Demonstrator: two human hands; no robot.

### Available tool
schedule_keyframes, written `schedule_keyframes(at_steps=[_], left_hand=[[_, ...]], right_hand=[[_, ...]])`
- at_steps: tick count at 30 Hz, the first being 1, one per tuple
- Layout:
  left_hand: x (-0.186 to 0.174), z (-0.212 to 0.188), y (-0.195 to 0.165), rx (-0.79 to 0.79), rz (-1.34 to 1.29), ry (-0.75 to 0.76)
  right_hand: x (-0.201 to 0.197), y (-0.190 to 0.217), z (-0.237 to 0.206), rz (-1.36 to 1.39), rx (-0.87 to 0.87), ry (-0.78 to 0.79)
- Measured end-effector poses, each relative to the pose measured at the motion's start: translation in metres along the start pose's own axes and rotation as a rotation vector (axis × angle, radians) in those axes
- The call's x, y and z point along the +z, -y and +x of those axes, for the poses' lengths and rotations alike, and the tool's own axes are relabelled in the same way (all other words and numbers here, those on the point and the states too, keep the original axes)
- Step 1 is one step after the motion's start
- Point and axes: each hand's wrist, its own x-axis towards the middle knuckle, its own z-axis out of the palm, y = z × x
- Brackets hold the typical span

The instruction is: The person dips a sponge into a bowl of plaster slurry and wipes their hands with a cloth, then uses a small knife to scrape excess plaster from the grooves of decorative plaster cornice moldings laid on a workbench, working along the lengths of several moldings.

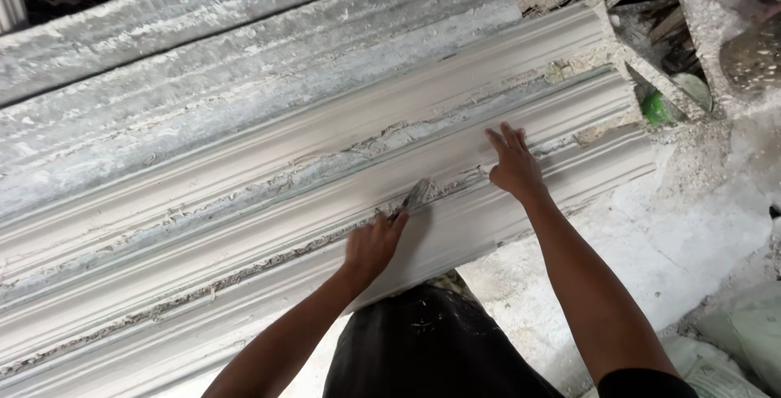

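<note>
While my left hand [373, 245] grips a small flat metal scraper [415, 196] with fingers curled tight round its handle, the blade tip sits in the crumbly seam between two long white ridged plaster mouldings [244, 203] lying side by side. My right hand [514, 166] is open, fingers spread, palm pressed flat on the upper moulding just beyond the blade. Over to the right, a green bottle [653, 107] pokes out of the plaster-caked rubble [691, 162]
</note>
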Motion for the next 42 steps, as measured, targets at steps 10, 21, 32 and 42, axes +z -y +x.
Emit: schedule_keyframes(at_steps=[10, 21, 32, 42], left_hand=[[-0.007, 0.003, 0.003, -0.025, -0.021, -0.009], [-0.002, 0.011, -0.002, 0.017, -0.038, -0.191], [0.006, 0.034, -0.022, -0.024, 0.023, -0.161], [0.002, 0.05, -0.041, -0.01, 0.04, -0.249]], right_hand=[[0.0, 0.004, -0.001, -0.014, -0.002, -0.019], [0.008, -0.003, 0.0, -0.008, -0.053, -0.064], [0.011, -0.014, -0.002, -0.053, -0.183, -0.15], [-0.018, -0.095, 0.011, -0.116, -0.279, -0.105]])
